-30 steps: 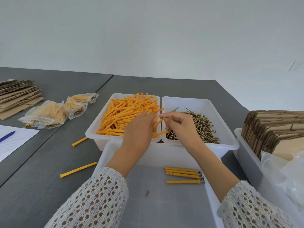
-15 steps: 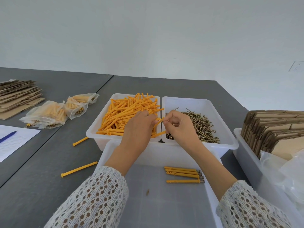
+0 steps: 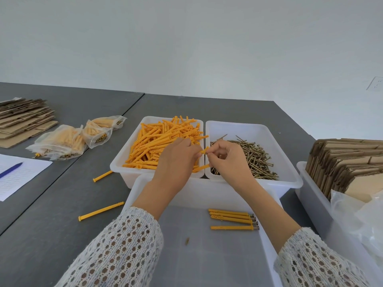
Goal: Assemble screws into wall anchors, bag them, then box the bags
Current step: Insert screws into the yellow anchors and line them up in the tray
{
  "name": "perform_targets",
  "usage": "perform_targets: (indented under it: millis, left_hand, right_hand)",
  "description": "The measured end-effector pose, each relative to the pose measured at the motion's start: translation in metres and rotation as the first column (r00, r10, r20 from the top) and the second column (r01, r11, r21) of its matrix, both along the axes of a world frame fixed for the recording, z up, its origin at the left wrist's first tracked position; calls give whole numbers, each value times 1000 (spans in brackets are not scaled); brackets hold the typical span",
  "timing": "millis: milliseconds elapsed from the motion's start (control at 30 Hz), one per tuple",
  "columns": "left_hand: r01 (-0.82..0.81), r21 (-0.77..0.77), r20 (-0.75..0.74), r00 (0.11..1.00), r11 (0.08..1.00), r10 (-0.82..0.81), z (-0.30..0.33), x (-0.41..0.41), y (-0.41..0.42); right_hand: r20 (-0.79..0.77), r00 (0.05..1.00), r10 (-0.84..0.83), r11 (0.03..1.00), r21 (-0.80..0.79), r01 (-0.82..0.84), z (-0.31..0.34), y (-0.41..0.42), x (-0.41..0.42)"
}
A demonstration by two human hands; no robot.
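Observation:
My left hand (image 3: 177,160) grips an orange wall anchor (image 3: 204,151); only its flared end shows past my fingers. My right hand (image 3: 228,162) pinches a screw against that end, the screw almost hidden by my fingertips. Both hands hover over the gap between a white bin of orange anchors (image 3: 161,141) and a white bin of brass screws (image 3: 257,158). Several finished anchor-and-screw sets (image 3: 231,219) lie in the near white tray (image 3: 132,195).
Filled plastic bags (image 3: 62,141) lie on the grey table at the left, behind them flat cardboard (image 3: 20,119). Two loose anchors (image 3: 101,211) lie left of the tray. Paper with a blue pen (image 3: 11,169) is far left. A bin of folded cartons (image 3: 348,162) stands right.
My hands have drawn together above the bins. The anchor's visible length between them has shrunk to its flared end, and my right fingertips now meet it.

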State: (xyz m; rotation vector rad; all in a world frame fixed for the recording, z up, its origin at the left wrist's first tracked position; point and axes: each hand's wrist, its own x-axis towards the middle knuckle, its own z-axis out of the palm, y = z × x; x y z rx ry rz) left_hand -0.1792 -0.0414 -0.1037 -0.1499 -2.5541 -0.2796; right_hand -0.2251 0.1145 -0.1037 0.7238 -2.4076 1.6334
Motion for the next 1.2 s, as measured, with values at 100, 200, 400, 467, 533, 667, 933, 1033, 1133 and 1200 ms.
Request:
perform_targets:
  millis: [100,200,400,467,533,667,933,1033,1133,1200]
  left_hand:
    - [25,-41,-6,1000,999,-25,0,1,1]
    - [36,-70,-9,999,997,-37,2,3,1]
    - [92,-87,-1,996,992,-92,6,9,3]
    - [107,-78,-4,994,991,-107,7,10,7]
    - [117,-53,1,993,992,-117,7,11,9]
    - [201,8,81,976,979,-201,6,10,8]
    - [317,317,55,935,894,-351,2,7,12]
    - [339,780,36,815,527,-578,14,7,11]
    - [281,912,51,644,298,-764,22,11,10]
    - [264,916,126,527,303,-840,24,16,13]
  right_hand:
    - [-25,1000,-9,998,56,10,0,0,1]
    - [-68,997,-26,995,98,33,-1,0,2]
    - [-155,985,-81,995,45,89,-3,0,1]
    - [-179,978,-105,994,-19,103,-3,0,2]
    - [-191,974,-123,991,-81,109,-2,-1,3]
    - [-202,963,-180,965,-225,133,2,-3,4]
    - [60,993,-105,845,-520,121,14,-7,7]
    - [250,954,-164,817,-508,274,14,-3,-3]
    - [300,919,-257,801,-466,376,10,2,-9]
    - [315,903,-293,786,-459,415,6,5,-12]
